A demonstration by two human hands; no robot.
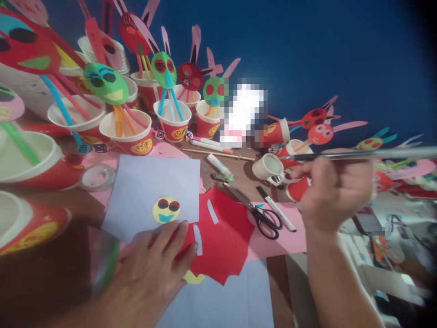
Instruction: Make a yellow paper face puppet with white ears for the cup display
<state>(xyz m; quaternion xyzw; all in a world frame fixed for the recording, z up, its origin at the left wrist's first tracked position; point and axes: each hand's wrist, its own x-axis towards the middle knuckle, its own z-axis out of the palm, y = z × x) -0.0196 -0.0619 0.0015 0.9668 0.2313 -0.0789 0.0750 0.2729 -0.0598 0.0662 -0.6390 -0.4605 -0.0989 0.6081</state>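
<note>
My left hand (157, 262) lies with fingers spread over red cut paper (228, 237) and the lower edge of a pale blue-grey sheet (146, 182). Just above its fingertips, a small yellow paper face (166, 209) with red-and-black eyes and a blue mouth rests on that sheet. Two pale strips lie on the red paper, one close to the left index finger. Raised at the right, my right hand (334, 187) holds a slim brush-like tool (341, 155), its dark tip pointing left above a white mug (268, 168). Part of the tool is blurred.
Black-handled scissors (268, 223), a marker (276, 208) and a glue tube (219, 165) lie between the hands. Red-and-white paper cups (172, 119) with paper-face figures line the back and left. A jar (98, 176) stands left of the sheet; more figures are at right.
</note>
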